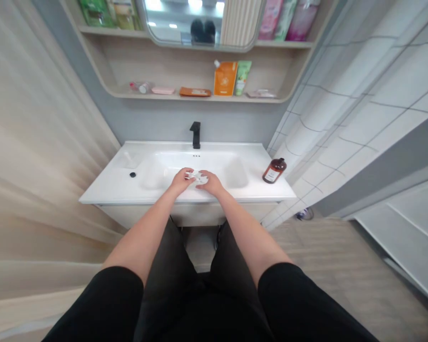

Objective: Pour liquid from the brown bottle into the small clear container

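Observation:
Over the front part of the white sink (237, 172), my left hand (181, 181) and my right hand (211, 183) hold a small, crumpled white piece (199, 177) between them. It looks thin and soft, like tissue or cloth, but its exact kind is too small to tell. Fingers of both hands are bent around its edges, the left from one side and the right from the other. Behind them, a black faucet (196, 135) rises at the back of the basin.
A brown pump-less bottle (274, 171) stands at the counter's right end. A small black disc (132, 175) and a clear dish (129, 160) lie at the left. Above, a shelf (199, 97) carries an orange pouch (225, 78) and a green tube (243, 77). A curtain (39, 142) hangs left.

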The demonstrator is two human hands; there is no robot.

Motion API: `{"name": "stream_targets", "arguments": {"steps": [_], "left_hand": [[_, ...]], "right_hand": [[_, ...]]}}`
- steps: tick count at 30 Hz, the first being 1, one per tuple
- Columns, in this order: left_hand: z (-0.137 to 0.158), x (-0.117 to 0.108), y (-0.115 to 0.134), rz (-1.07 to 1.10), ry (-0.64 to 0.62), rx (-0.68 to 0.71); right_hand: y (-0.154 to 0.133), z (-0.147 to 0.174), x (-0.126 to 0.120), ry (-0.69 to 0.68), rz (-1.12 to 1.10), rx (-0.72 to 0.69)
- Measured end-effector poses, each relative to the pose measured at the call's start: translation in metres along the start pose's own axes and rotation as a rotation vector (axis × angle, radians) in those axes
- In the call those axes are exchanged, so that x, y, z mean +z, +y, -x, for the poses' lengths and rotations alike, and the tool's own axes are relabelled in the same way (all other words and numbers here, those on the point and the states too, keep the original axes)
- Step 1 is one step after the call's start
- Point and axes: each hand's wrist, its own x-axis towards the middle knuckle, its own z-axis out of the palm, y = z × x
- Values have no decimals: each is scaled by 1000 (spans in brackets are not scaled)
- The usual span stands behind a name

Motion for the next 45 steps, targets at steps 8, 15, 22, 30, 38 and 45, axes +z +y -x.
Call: {"name": "stream_targets", "arguments": {"steps": [8,15,22,30,38,45], "left_hand": [[-1,0,0,-28,0,2],[-1,-1,-1,-27,-12,-2],[-1,0,-3,-33,-15,-44],[-1,-2,0,-72,-17,-44],[0,-1,4,-50,-8,-41],[1,0,6,-117,20,-31]], "right_hand": [[-1,0,-1,-11,-20,-1],[-5,1,-2,-14,-30,19],[-5,1,-3,-14,-35,21],[-15,4,-7,-16,-40,65],[-20,6,-10,-21,-52,90],[-16,5,-8,-18,-73,49]]}}
